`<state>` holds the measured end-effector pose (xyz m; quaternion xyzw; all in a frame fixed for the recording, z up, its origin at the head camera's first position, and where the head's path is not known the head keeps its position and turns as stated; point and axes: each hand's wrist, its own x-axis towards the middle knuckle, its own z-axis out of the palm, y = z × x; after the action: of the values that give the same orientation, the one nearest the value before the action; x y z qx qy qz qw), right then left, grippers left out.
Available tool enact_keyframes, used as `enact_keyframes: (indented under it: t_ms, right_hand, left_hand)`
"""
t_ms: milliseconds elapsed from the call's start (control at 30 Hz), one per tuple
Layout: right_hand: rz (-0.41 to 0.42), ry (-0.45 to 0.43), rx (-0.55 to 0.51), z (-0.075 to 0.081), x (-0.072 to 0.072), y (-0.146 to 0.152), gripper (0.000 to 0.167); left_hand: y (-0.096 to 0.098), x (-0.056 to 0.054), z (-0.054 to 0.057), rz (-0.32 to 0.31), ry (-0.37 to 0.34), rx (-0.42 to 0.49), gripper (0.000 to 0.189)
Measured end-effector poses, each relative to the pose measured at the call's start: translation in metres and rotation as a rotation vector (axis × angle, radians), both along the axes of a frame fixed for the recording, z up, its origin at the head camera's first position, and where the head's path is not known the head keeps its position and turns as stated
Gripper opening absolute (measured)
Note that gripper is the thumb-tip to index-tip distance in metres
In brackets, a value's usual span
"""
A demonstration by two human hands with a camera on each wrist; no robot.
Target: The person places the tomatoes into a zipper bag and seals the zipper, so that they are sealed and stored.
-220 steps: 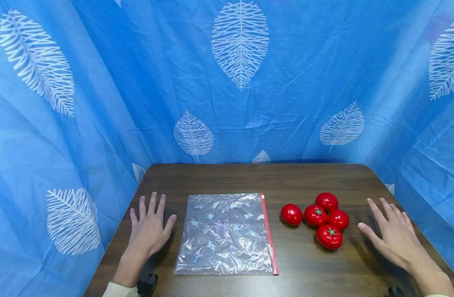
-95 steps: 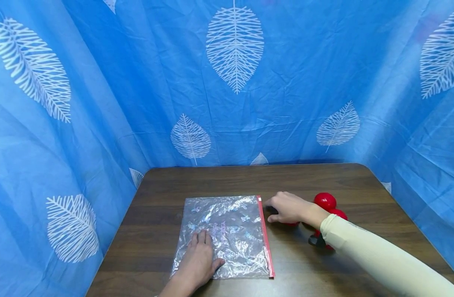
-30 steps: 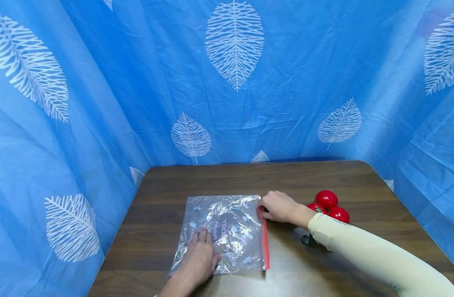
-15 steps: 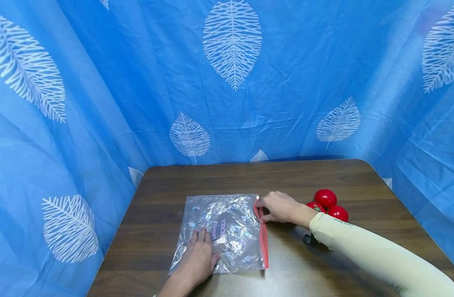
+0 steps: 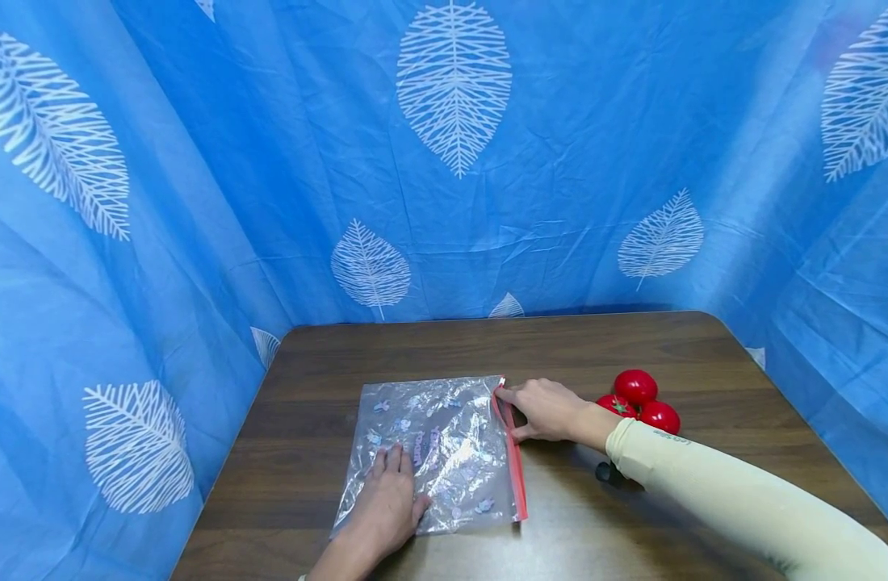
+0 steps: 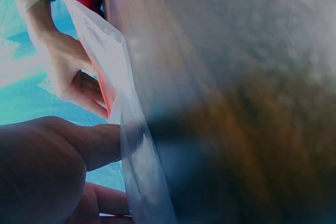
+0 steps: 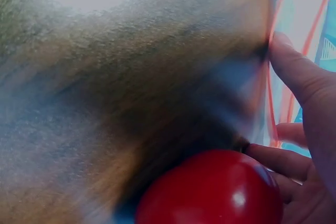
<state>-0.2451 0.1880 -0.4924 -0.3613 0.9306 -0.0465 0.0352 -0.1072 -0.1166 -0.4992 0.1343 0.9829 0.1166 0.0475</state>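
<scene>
A clear zip bag (image 5: 466, 452) with pastel prints and a red-edged mouth lies on the table. My left hand (image 5: 386, 500) rests on its left part, fingers extended; the left wrist view shows the thumb (image 6: 100, 142) against the plastic. At the upper end of the red edge (image 5: 517, 476) is my right hand (image 5: 549, 407), thumb and index finger spread apart and touching it. The right wrist view shows two separated red lips (image 7: 272, 93) by these fingers. Shiny red tomatoes (image 5: 636, 387) sit behind the right forearm, which hides some; one tomato (image 7: 210, 192) looms close under that wrist.
The brown wooden table (image 5: 429, 351) has rounded far corners. Blue curtains (image 5: 299, 161) with white leaf prints hang behind it and on both sides. A black wrist device (image 5: 605, 473) shows under the right wrist, and the sleeved right arm (image 5: 742, 492) crosses the table's right side.
My right hand has come from the far right to the bag's red edge, and its finger and thumb have spread wider. The left hand has moved onto the bag. The red lips have parted.
</scene>
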Motion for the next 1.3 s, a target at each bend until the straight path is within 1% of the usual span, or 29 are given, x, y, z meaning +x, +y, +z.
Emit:
enact_keyframes:
  t_ms: [200,400,567,733,833,933,1000,1100,1200,1300]
  right_hand:
    - [-0.008,-0.031,0.023,0.004,-0.003,-0.003,0.076]
    - [0.001,-0.009,0.050,0.006,-0.005,-0.002,0.078]
    - [0.007,-0.012,0.025,0.005,-0.001,-0.002,0.084]
    - [-0.010,-0.017,-0.004,0.005,0.002,-0.004,0.083]
    - [-0.014,-0.014,-0.008,0.005,0.003,-0.005,0.083]
    - [-0.023,-0.028,-0.004,0.007,0.005,-0.007,0.083]
    - [-0.033,-0.040,-0.003,0.008,0.006,-0.008,0.082]
    - [-0.047,-0.055,-0.006,0.010,0.007,-0.008,0.082]
    - [-0.062,-0.062,-0.001,0.010,0.007,-0.009,0.083]
    - [-0.067,-0.060,0.005,0.009,0.007,-0.009,0.083]
  left_hand:
    - [-0.003,-0.001,-0.001,-0.001,0.001,0.019,0.083]
    - [-0.007,-0.002,-0.001,-0.011,0.012,0.037,0.084]
    - [-0.012,-0.004,0.000,-0.020,0.021,0.024,0.083]
    - [-0.013,-0.008,0.003,-0.012,0.007,0.011,0.084]
    - [-0.012,-0.008,0.004,-0.005,-0.004,0.017,0.085]
    - [-0.010,-0.005,0.007,-0.010,0.001,0.010,0.087]
    - [-0.008,-0.003,0.010,-0.022,0.002,0.002,0.088]
    - [-0.002,-0.001,0.018,-0.051,0.011,-0.004,0.087]
    - [0.007,0.001,0.026,-0.099,0.029,-0.002,0.085]
    - [0.020,0.004,0.033,-0.163,0.061,-0.006,0.084]
